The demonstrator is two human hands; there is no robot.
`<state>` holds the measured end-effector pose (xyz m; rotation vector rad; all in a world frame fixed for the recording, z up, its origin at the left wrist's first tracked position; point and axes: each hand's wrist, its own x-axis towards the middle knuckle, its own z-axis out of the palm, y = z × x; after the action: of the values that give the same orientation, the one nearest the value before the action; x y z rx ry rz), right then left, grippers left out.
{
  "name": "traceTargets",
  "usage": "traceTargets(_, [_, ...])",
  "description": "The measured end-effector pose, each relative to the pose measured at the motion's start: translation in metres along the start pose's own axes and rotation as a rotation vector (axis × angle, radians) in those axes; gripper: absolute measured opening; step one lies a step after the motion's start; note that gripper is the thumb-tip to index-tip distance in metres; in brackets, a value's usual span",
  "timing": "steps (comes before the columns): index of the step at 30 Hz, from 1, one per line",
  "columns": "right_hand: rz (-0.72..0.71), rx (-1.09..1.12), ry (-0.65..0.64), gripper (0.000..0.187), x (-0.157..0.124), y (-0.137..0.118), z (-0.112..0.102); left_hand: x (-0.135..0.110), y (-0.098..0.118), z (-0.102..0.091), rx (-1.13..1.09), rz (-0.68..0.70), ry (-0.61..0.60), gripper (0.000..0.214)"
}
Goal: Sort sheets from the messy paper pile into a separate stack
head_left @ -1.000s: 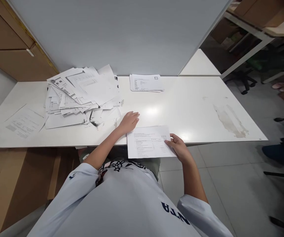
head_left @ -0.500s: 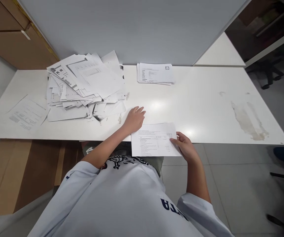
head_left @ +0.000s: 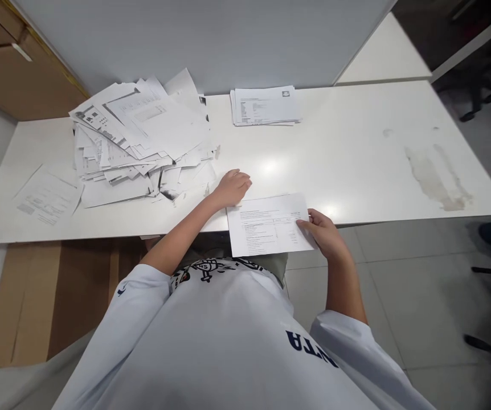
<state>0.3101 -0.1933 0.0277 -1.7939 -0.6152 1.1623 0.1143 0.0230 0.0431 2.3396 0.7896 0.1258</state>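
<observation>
My right hand (head_left: 327,230) pinches the right edge of a printed sheet of paper (head_left: 266,230), thumb on top and fingers beneath. The sheet lies partly over the table's front edge, its lower part sticking out toward my shirt. At the sheet's upper left corner, my left hand (head_left: 233,187) rests palm down with its fingers stretched out; I see nothing held in it. Up and left of that hand is a large untidy heap of papers (head_left: 143,136). A neater stack of printed papers (head_left: 266,107) lies by the grey panel at the back.
The white table (head_left: 339,165) has a stained, worn patch (head_left: 437,179) at its right end. One loose printed sheet (head_left: 49,196) lies at the left. Cardboard boxes (head_left: 36,307) stand below the table, and a grey panel (head_left: 211,40) rises behind it.
The view has shifted and tilted slightly, so the table sits higher at the right. My left hand's fingers are a little closer together. My right hand still grips the sheet.
</observation>
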Motion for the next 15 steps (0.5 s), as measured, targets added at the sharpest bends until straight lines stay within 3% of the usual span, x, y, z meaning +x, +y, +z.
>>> traceTargets(4, [-0.045, -0.110, 0.016, 0.032, -0.004, -0.005, -0.020, -0.005, -0.001, -0.006, -0.131, -0.042, 0.062, 0.035])
traceTargets(6, [-0.121, -0.130, 0.166, 0.033, 0.000, -0.009, -0.038, -0.018, -0.002, -0.005, -0.163, -0.021, 0.227, 0.035])
traceTargets(8, [-0.246, -0.108, 0.408, 0.035, 0.014, -0.015, -0.054, -0.035, -0.004, 0.001, -0.158, 0.004, 0.441, 0.037])
traceTargets(11, [-0.418, -0.026, 0.675, 0.036, 0.057, -0.034, -0.062, -0.058, -0.009, 0.015, -0.121, -0.054, 0.612, 0.041])
traceTargets(13, [-0.484, 0.013, 0.699, 0.034, 0.097, -0.056, -0.055, -0.067, -0.011, 0.023, -0.080, -0.101, 0.581, 0.045])
traceTargets(15, [-0.514, -0.028, 0.630, 0.031, 0.141, -0.083, -0.040, -0.069, -0.012, 0.027, -0.040, -0.138, 0.504, 0.047])
